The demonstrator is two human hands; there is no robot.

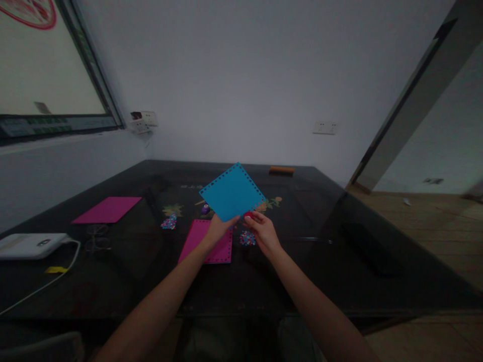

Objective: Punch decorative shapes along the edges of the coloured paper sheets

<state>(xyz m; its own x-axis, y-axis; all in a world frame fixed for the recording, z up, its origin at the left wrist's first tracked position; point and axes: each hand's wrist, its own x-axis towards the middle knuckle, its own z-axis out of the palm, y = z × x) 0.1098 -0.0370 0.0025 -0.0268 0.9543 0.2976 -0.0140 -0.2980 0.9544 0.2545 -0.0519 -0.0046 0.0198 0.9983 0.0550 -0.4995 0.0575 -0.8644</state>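
Observation:
A blue sheet of paper (233, 193) is raised above the table, tilted with one corner pointing up. Small holes run along its two upper edges. My left hand (221, 226) grips it at the lower corner. In my right hand (262, 229), the fingers are closed around a small red hole punch (248, 215) beside the sheet's lower right edge; whether it touches the paper I cannot tell. Under my left hand lies a pink sheet (199, 239) with holes along its edges. A pile of colourful paper bits (247, 238) lies below my right hand.
On the dark table (320, 281) are another pile of bits (169, 221), a small purple object (205, 208), a plain pink sheet (107, 209), glasses (97, 239) and a white device (33, 246) with a cable. An orange-brown bar (281, 171) lies near the wall.

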